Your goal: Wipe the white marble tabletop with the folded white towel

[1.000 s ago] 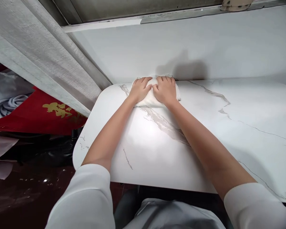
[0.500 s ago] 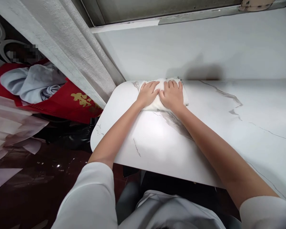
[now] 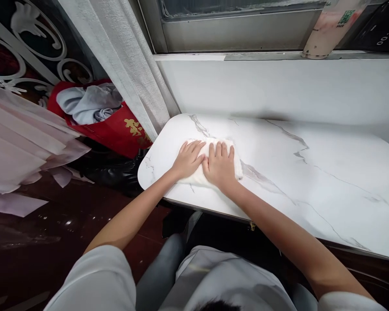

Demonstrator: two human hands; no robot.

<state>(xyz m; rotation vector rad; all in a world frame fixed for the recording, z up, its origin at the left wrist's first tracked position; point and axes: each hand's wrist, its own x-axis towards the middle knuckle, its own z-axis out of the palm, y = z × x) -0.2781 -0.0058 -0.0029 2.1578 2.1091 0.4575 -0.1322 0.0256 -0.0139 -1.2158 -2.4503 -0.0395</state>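
A folded white cloth (image 3: 237, 169) lies on a white marble-patterned tabletop (image 3: 311, 172), near its rounded left corner. My left hand (image 3: 188, 159) presses flat on the cloth's left half, fingers stretched out. My right hand (image 3: 219, 166) lies flat on the right half, fingers apart, touching the left hand. Most of the cloth is hidden under both palms.
A white wall panel (image 3: 278, 90) and a window sill rise behind the table, with a pale cylinder (image 3: 329, 28) on the sill. A grey curtain (image 3: 126, 56) hangs at the left. A red bag (image 3: 116, 129) with grey fabric sits on the dark floor, next to pink sheets (image 3: 22, 147).
Both hands have slid the cloth back from the wall edge toward me, along the table's left end. The view has lifted, showing the window and more floor.
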